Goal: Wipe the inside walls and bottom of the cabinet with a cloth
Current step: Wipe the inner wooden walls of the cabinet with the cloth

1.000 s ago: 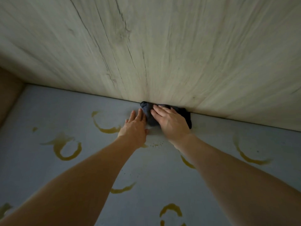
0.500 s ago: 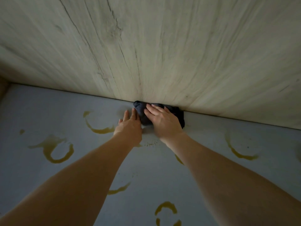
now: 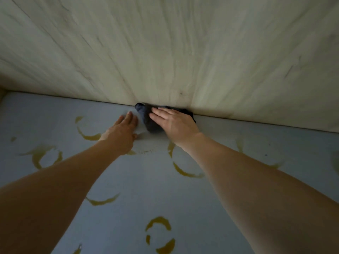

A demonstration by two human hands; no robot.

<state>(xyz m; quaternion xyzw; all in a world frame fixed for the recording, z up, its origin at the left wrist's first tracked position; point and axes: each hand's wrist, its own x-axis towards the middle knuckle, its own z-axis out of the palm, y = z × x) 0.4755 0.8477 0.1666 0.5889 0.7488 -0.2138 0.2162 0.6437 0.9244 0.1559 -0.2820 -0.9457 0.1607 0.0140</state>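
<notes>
A dark crumpled cloth (image 3: 146, 118) lies on the grey cabinet bottom (image 3: 211, 208), pushed up against the pale wood-grain back wall (image 3: 165, 52). My right hand (image 3: 174, 123) presses flat on the cloth with straight fingers, covering most of it. My left hand (image 3: 122, 132) rests flat on the bottom just left of the cloth, fingers straight, apart from it by a small gap. Yellow-brown ring stains (image 3: 159, 233) mark the bottom in several places.
The seam between the back wall and the bottom (image 3: 256, 121) runs across the view, sloping down to the right. A corner with a side wall (image 3: 2, 92) shows at the far left edge. More stains (image 3: 42, 156) lie left of my left arm.
My left hand has slid left off the cloth's edge onto the bare bottom. My right hand stays pressed on the cloth at the seam. The camera has shifted slightly.
</notes>
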